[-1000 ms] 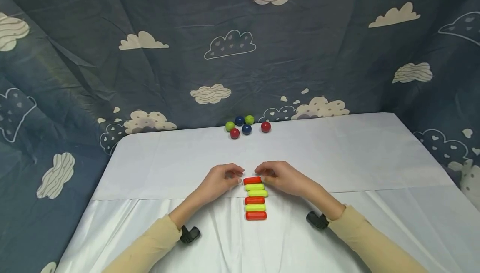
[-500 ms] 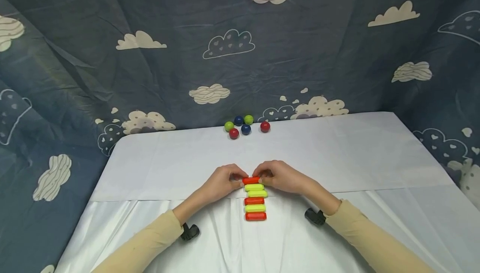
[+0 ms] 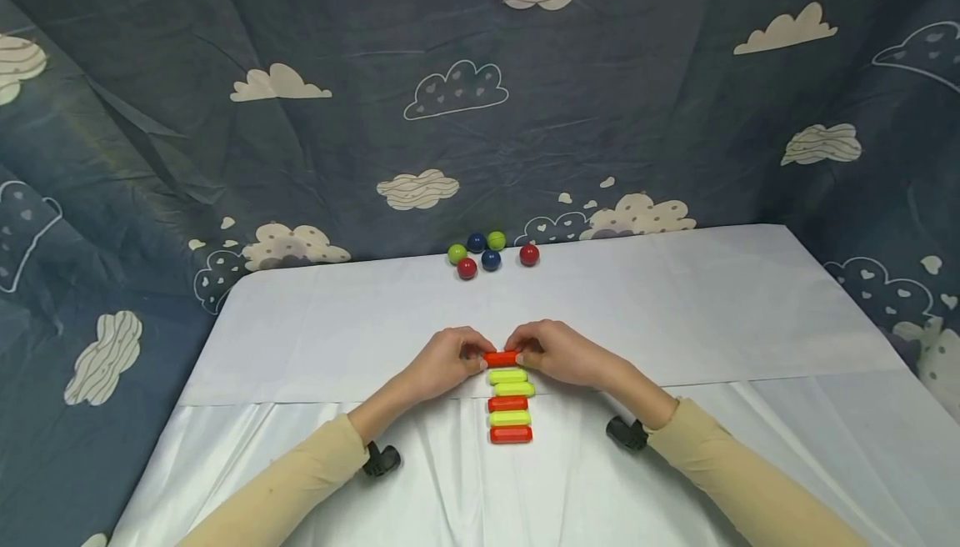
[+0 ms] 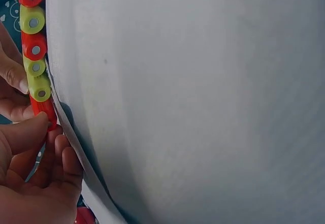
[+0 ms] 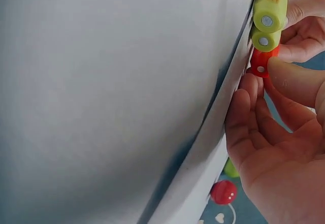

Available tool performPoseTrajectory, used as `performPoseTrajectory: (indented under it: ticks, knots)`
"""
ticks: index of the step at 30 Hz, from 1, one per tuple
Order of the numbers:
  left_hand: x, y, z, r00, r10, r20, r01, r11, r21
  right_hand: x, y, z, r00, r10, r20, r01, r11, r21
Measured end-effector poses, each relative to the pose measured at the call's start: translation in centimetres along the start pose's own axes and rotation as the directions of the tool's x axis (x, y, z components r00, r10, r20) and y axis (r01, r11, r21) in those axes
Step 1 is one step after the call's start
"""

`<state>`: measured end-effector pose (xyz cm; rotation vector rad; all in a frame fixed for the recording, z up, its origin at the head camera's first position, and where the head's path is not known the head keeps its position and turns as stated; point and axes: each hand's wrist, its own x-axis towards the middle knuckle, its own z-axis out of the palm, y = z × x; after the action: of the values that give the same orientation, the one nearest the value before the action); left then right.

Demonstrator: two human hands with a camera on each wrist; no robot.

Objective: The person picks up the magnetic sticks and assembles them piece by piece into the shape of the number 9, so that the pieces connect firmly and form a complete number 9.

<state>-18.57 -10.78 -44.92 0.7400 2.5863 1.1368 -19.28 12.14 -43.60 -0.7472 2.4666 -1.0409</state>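
Observation:
A red magnetic stick point(image 3: 501, 358) lies crosswise between both hands, at the far end of a column of sticks. My left hand point(image 3: 450, 361) pinches its left end, thumb on the near side, as the left wrist view also shows. At the opposite end, the thumb and fingers of my right hand point(image 3: 558, 353) grip it. Closer to me, separated by a small gap, come two yellow-green sticks point(image 3: 514, 389), a red stick point(image 3: 508, 403), another yellow-green stick point(image 3: 510, 419) and a nearest red stick point(image 3: 511, 435). Round metal discs show in the stick ends point(image 5: 266, 21).
Toward the back edge of the white-covered table point(image 3: 675, 305) sit several balls: red point(image 3: 528, 255), blue point(image 3: 491, 260) and green point(image 3: 457, 254). A dark cloud-print cloth point(image 3: 360, 130) hangs behind and at the sides. Black wrist cameras point(image 3: 627, 433) are strapped to both arms.
My left hand has come right and taken hold of the red stick's left end. The stick has shifted slightly left, then away from me, widening the gap to the yellow-green one.

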Motion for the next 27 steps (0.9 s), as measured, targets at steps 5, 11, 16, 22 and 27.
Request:
performPoseTrajectory:
  ticks: [5,11,16,22,27]
  knots:
    - [0.5,0.0,-0.4,1.0,-0.022,-0.013,0.022,1.0,-0.012,0.6,0.0,-0.4,1.0,-0.014,-0.018,0.014,1.0,-0.01]
    - [1.5,-0.2,-0.9,0.998,-0.039,-0.039,0.039,0.999,0.002,1.8,0.3,-0.9,0.998,-0.045,-0.038,0.044,0.998,-0.033]
    - [2.6,-0.6,-1.3,0.996,-0.075,-0.052,0.076,0.997,-0.001,3.1,0.5,-1.5,0.999,-0.04,-0.036,0.038,0.998,-0.052]
    - [3.7,-1.0,-1.5,0.989,-0.127,-0.08,0.124,0.992,-0.039,4.4,0.8,-2.0,0.999,-0.02,-0.041,0.017,0.997,-0.069]
    - [4.2,-1.0,-1.4,0.985,-0.15,-0.08,0.147,0.988,-0.05,4.8,1.1,-2.0,0.999,-0.006,-0.034,0.004,0.997,-0.081]
